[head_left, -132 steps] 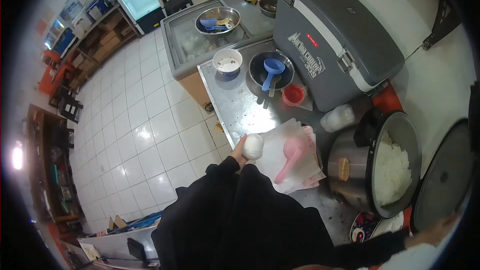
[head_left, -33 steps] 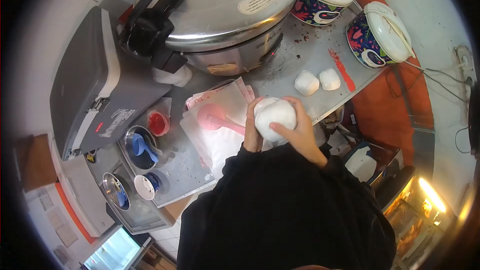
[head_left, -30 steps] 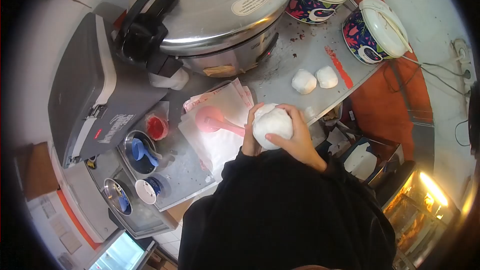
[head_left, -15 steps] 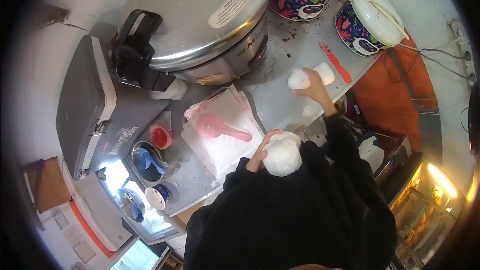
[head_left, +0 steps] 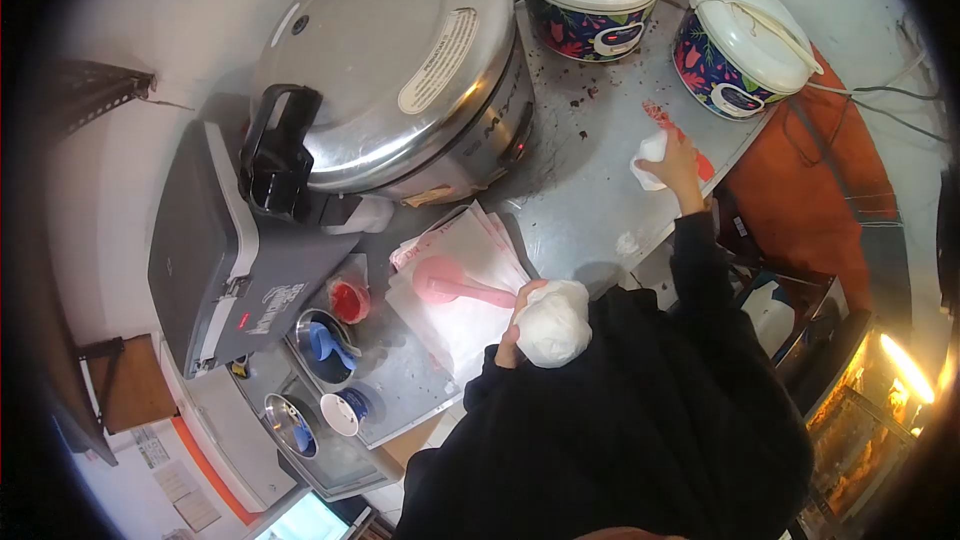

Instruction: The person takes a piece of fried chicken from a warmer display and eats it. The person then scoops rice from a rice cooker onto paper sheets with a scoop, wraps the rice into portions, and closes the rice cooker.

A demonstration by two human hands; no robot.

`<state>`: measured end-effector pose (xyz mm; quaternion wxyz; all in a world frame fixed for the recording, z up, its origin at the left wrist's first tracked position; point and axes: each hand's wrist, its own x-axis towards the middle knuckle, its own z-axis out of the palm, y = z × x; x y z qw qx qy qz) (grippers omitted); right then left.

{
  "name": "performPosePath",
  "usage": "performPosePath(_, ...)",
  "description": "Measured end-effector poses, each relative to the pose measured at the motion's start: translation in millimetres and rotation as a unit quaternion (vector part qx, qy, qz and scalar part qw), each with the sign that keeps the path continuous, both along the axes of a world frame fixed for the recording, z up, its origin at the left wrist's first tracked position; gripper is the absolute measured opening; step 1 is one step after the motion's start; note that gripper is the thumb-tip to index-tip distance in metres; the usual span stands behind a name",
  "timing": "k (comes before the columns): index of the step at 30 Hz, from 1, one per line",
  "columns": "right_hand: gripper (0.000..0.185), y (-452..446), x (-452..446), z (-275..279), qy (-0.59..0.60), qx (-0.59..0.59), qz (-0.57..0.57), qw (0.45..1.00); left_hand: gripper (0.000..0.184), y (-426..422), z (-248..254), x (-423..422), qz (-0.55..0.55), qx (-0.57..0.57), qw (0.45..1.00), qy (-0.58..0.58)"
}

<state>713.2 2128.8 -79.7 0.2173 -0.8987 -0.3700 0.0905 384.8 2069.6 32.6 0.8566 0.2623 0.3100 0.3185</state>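
Observation:
My left hand (head_left: 511,336) is closed around a bulky white paper-wrapped bundle (head_left: 556,324), held against the front of my black top. My right hand (head_left: 682,176) reaches out to the table's right side, its fingers around a smaller white paper-wrapped packet (head_left: 650,157) beside a red smear. What is inside the wrapping is hidden. Left of my left hand, a pink rice scoop (head_left: 440,280) lies on a stack of white wrapping paper (head_left: 470,328), its handle end close to my fingers.
A large steel rice cooker (head_left: 390,80) stands at the back left, beside a grey cool box (head_left: 225,250). Two flowered rice cookers (head_left: 590,25) are at the back right. A red-filled tub (head_left: 348,300), a steel pot (head_left: 325,365) and a paper cup (head_left: 342,412) line the left side.
My right hand has moved right, from one white packet to the farther one. The nearer packet no longer shows on the table. My left hand still holds its bundle; the view has shifted slightly.

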Motion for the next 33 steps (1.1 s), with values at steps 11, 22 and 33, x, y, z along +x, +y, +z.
performPosePath(11,0.064,-5,77,-19,0.635,-0.095,0.074,0.763,0.082,-4,4,7,0.021,-0.056,0.997,-0.046)
performPosePath(22,0.077,-26,-35,-20,0.312,-0.056,0.15,0.937,0.082,-16,-11,-2,0.008,-0.026,0.997,-0.072)
performPosePath(33,0.084,-146,-106,-27,0.789,0.323,-0.071,0.517,0.083,-44,-15,-16,-0.178,-0.007,0.973,-0.147)
